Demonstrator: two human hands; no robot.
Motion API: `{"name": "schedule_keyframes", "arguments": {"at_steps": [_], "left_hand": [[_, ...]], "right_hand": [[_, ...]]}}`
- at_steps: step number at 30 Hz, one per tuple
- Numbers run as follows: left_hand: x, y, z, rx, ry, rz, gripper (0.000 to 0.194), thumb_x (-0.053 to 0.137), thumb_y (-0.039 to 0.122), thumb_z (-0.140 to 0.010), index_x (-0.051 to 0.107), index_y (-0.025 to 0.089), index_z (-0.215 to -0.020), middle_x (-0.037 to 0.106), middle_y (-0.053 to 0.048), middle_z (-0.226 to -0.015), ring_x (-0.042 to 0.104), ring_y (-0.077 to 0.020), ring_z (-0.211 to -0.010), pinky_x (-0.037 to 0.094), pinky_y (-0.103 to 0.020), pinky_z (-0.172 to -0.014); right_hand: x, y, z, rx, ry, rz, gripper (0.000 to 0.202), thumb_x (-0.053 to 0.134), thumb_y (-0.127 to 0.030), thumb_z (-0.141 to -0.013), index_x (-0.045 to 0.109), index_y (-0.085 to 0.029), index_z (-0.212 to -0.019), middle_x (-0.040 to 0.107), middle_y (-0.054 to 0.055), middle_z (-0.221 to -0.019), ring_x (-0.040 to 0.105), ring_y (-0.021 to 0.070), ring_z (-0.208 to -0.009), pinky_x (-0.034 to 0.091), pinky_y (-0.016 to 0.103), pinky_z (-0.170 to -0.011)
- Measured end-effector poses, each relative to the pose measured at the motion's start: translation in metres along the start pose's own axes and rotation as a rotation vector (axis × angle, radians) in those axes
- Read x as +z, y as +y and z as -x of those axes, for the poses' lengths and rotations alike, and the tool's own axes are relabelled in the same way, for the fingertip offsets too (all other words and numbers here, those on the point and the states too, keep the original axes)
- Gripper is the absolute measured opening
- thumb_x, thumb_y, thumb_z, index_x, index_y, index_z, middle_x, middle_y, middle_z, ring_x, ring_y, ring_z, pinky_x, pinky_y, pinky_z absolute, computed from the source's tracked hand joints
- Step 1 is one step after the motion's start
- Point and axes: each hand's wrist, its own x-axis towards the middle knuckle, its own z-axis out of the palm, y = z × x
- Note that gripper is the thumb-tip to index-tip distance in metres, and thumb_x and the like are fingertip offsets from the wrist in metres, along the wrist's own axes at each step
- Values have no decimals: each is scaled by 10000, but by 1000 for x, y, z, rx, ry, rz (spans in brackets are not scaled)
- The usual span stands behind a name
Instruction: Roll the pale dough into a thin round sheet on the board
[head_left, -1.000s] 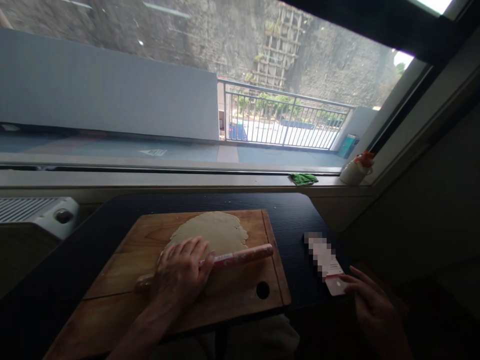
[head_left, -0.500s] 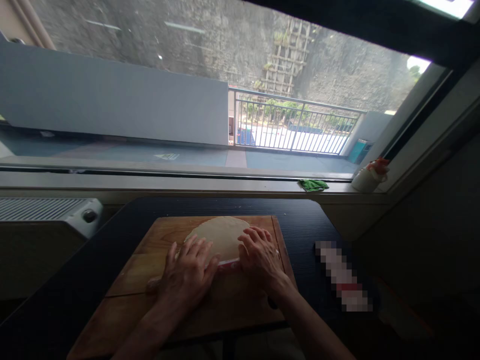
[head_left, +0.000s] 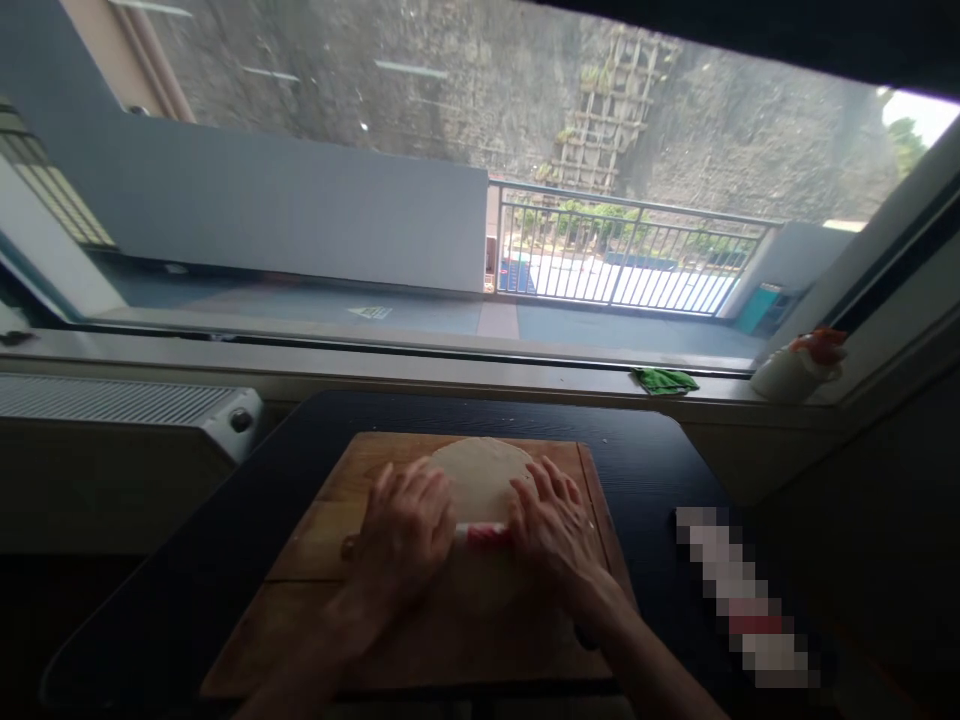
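Note:
A pale, flat round of dough lies near the far edge of a wooden board. Across its near part is a rolling pin with a red and white middle; its brown end shows at the left. My left hand rests on the pin's left part, fingers bent over it and close together. On the right part lies my right hand, palm down with its fingers apart and curved toward the dough. Both palms hide much of the pin.
The board stands on a dark table. A blurred-out item lies at the table's right. On the windowsill are a green cloth and a white jug. A radiator stands at the left.
The view has turned left, so everything sits further right in the picture. My left hand's fingers have drawn closer together and more bent; more of the pin's left end shows.

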Motion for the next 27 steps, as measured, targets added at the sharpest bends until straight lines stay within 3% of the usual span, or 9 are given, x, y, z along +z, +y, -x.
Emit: {"name": "schedule_keyframes", "arguments": {"at_steps": [3, 5, 11, 14, 16, 22, 24, 27], "left_hand": [[-13, 10, 34, 49, -6, 16, 304, 396, 280, -862, 619, 212, -1057, 617, -52, -1141, 408, -260, -1214, 145, -503, -1070], [-15, 12, 33, 22, -14, 14, 302, 387, 272, -868, 620, 220, -1053, 620, -50, -1131, 410, -257, -1212, 148, -505, -1071], [6, -10, -48, -193, -56, -46, 283, 375, 306, -873, 629, 210, -953, 627, -78, -1054, 440, -255, -1144, 277, -470, -990], [13, -18, -68, -254, -135, -53, 271, 395, 305, -858, 644, 198, -876, 644, -89, -972, 484, -254, -1070, 339, -446, -923], [11, -15, -55, -218, -138, -37, 286, 383, 304, -865, 646, 206, -922, 640, -86, -1019, 480, -251, -1087, 331, -445, -936], [-13, 13, 35, -75, -61, 22, 346, 387, 311, -870, 585, 243, -1146, 558, -41, -1247, 400, -253, -1228, 221, -477, -1041], [-15, 17, 41, -71, -57, 28, 358, 384, 308, -871, 574, 240, -1167, 548, -34, -1262, 374, -251, -1254, 202, -477, -1054], [-7, 9, 13, -109, -63, 2, 356, 348, 302, -887, 581, 232, -1147, 552, -41, -1255, 347, -246, -1270, 193, -474, -1056]], "right_hand": [[-5, -4, 25, -65, -3, 23, 348, 325, -360, -902, 542, -279, -1162, 403, 22, -1364, 205, 225, -1324, 143, 423, -1070], [-3, -4, 20, -69, 9, 30, 342, 324, -355, -903, 553, -279, -1146, 433, 20, -1342, 216, 224, -1320, 134, 426, -1073], [15, 8, -69, 82, -39, 23, 342, 336, -347, -890, 580, -209, -1085, 568, 86, -1152, 308, 265, -1262, 247, 443, -1004], [18, 12, -89, 131, -72, 39, 354, 362, -343, -878, 567, -181, -1117, 537, 114, -1198, 334, 276, -1244, 271, 437, -989], [15, 10, -74, 79, -62, 36, 378, 344, -361, -891, 528, -205, -1183, 470, 94, -1292, 285, 261, -1281, 246, 431, -1015], [0, -5, 31, -195, -25, 44, 397, 342, -401, -903, 483, -261, -1247, 389, 15, -1384, 156, 227, -1345, 162, 425, -1078], [-2, -7, 40, -211, -14, 47, 405, 364, -406, -895, 476, -257, -1255, 411, 17, -1368, 163, 228, -1343, 165, 424, -1078], [4, -3, 9, -122, -24, 49, 379, 330, -421, -905, 530, -266, -1187, 425, 36, -1351, 183, 242, -1333, 175, 446, -1061]]}}
